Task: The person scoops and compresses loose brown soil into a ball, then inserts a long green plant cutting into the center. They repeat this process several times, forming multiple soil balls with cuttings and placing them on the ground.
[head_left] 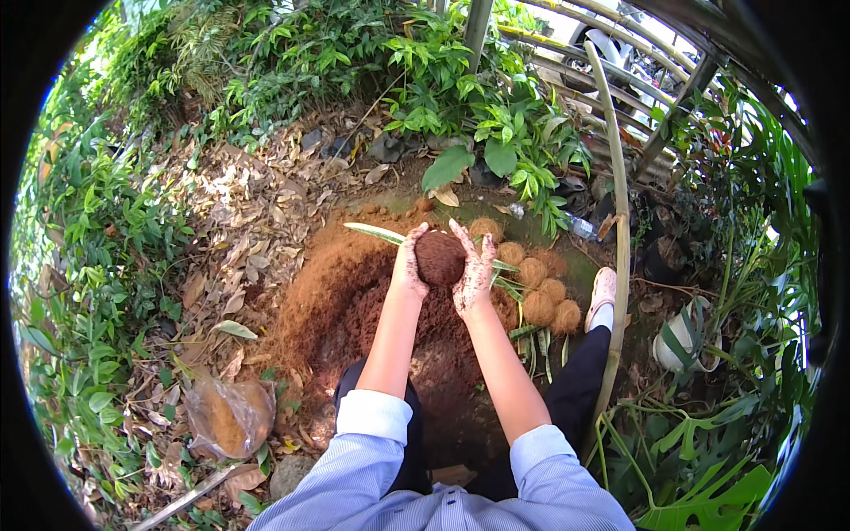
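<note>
A round ball of dark brown, moist fibrous material (439,260) is cupped between my two hands above a mound of the same stuff. My left hand (409,265) presses on its left side. Against the right side rests my right hand (475,275), its fingers pointing up and smeared with brown crumbs. A long variegated green leaf (373,231) reaches out beyond my left hand, and other narrow leaves show past my right wrist; whether they join the ball is hidden. Dark wet material (358,312) and lighter orange-brown coir (309,292) lie spread beneath.
Several tan fibre-wrapped balls (539,297) sit to the right, near my shoe (603,292). A clear plastic bag of coir (229,418) lies at lower left. A bamboo pole (619,219) slants along the right, beside a white pot (684,342) and a plastic bottle (582,226).
</note>
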Demonstrator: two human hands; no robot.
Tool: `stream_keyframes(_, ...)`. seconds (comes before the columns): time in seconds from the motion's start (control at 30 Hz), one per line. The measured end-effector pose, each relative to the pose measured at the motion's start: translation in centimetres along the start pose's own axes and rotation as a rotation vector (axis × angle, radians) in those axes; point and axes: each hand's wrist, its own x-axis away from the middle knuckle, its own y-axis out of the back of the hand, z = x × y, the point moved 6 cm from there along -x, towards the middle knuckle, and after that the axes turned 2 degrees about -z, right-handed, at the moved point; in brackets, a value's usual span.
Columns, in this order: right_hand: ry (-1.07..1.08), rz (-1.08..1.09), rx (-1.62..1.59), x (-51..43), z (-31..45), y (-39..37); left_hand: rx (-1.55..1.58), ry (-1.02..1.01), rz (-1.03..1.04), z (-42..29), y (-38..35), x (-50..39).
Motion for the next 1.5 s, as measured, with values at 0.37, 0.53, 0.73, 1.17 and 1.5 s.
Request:
stream_keyframes(0.37,1.127,0.425,1.486,5.1,7.5,-9.8,0.314,-0.154,0.321,-2.5,-1.7,2.4)
stream_keyframes(0.53,1.213,0.576,1.317,5.5,5.6,-11.3,0.372,-0.097,0.356,-2.6,-0.8,2.2)
stream_keyframes(0.73,1.234,0.655,1.329,5.5,5.0,-11.2,0.359,-0.080,0.357,-2.5,0.8,1.3)
stream_keyframes(1.17,1.215,0.465,1.184,5.5,3.4,-9.5,0.179,-0.098,0.204,-2.7,1.6,2.5)
stream_keyframes(1.5,0.156,-0.259,-0.350,-0.2,-1.4,1.5,-0.114,-0.038,0.063,-1.3,0.8,3.3)
